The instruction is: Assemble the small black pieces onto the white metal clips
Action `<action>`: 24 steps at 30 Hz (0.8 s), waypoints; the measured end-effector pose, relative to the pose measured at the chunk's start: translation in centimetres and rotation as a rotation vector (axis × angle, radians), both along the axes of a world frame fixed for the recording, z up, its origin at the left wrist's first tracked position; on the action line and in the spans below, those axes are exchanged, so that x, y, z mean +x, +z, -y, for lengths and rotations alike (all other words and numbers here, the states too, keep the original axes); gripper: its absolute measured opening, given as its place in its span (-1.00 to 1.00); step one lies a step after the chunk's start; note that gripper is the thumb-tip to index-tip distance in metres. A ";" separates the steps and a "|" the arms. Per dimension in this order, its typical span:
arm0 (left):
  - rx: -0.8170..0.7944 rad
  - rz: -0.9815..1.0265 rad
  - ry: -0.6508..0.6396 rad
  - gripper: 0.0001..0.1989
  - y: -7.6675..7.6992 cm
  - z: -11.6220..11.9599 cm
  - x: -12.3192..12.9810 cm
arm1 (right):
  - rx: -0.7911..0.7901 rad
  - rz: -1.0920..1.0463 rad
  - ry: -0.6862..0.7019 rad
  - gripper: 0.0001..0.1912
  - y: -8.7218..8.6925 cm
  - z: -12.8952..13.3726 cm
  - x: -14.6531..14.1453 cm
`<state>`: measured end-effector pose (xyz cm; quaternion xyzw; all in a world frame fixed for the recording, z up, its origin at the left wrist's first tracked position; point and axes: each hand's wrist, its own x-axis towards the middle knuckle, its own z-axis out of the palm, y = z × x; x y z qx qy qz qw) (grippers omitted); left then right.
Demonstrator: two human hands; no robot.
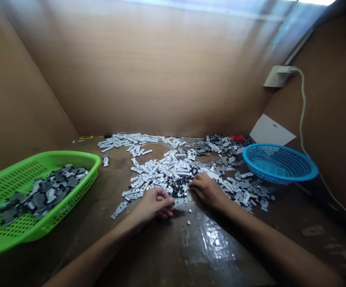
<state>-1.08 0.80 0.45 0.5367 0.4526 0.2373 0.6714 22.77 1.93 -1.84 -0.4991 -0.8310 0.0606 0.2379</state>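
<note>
My left hand (158,203) is closed, its thumb pressed against curled fingers. A flat silver metal plate (180,202) sticks out from its fingertips, apparently pinched there. My right hand (206,189) reaches palm down to a heap of small black parts (179,185), fingertips together at its right edge. Whatever those fingers grip is hidden or too small to make out. Behind both hands spreads a loose pile of silver metal plates (168,165). Two small round pieces (188,222) lie on the table in front of the hands.
A green basket (93,161) at the left holds dark and silver assembled pieces. A blue basket (280,177) stands at the right, near a white cable (303,111). More grey plates (247,191) lie right of my hand. Wooden panels (161,79) enclose the table (149,255).
</note>
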 end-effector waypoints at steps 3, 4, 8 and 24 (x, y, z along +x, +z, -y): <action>0.002 -0.017 0.031 -0.65 0.0 0.0 0.2 | -0.015 -0.004 0.005 -0.84 -0.1 -0.1 0.2; 0.001 -0.015 0.036 -0.64 0.0 0.0 0.3 | -0.019 -0.005 0.012 -0.85 -0.1 -0.1 0.3; 0.006 -0.002 0.024 -0.66 -0.3 0.0 0.2 | -0.035 -0.016 0.031 -0.89 0.0 -0.1 0.4; -0.003 -0.034 -0.036 -0.65 0.6 0.2 0.4 | -0.048 -0.233 0.066 -0.84 1.7 0.9 0.5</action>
